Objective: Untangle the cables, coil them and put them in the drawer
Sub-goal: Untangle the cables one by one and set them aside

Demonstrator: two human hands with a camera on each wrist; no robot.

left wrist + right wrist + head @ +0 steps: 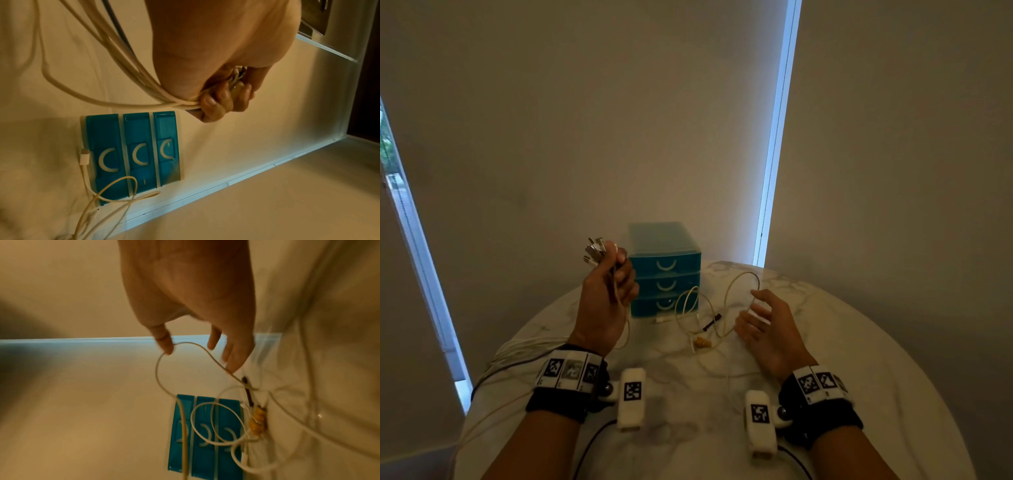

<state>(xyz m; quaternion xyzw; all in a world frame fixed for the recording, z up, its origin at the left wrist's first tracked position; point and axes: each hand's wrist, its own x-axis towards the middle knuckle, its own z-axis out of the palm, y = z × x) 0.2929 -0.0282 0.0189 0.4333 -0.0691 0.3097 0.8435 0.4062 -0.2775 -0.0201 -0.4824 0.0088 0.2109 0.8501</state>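
Observation:
My left hand (608, 291) is raised left of the teal three-drawer box (664, 270) and grips a bundle of white cables (131, 87) near their plug ends (595, 251). The strands trail down over the table's left edge. All three drawers (133, 155) look shut. My right hand (767, 325) is open, fingers spread, beside a looped white cable (739, 287) that lies tangled on the table in front of the box. In the right wrist view its fingertips (166, 347) touch that loop (185, 344).
A round marble table (859, 359) carries everything. Within the tangle lie a small dark connector (711, 322) and an amber beaded piece (702, 341). A white plug (84, 158) lies against the bottom drawer. Walls and window strips stand behind.

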